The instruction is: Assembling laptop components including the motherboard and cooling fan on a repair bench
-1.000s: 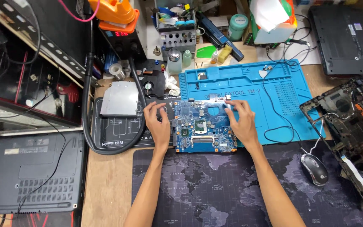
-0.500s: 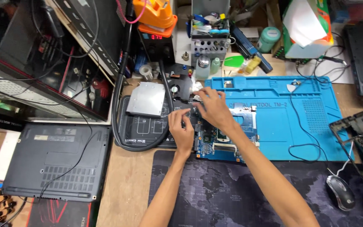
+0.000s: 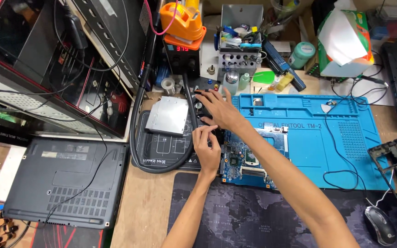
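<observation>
We see the blue circuit board (image 3: 249, 158) lying flat at the left end of the blue silicone mat (image 3: 345, 138), its left edge at the mat's edge beside the black heat pad (image 3: 161, 154). Its long axis runs left-right across the worktop (image 3: 148, 202), component side up.

The left hand (image 3: 207, 149) rests at the board's left edge, fingers curled, thumb and forefinger pinched together; whether they grip anything we cannot tell. The right hand (image 3: 219, 110) reaches past the board's upper left corner, fingers spread and open, holding nothing, tips among small parts near the silver drive (image 3: 167, 115).

Risk, in our judgement: the right forearm crosses over the board, so it could drag it or knock the small bottles (image 3: 235, 82) nearby.
</observation>
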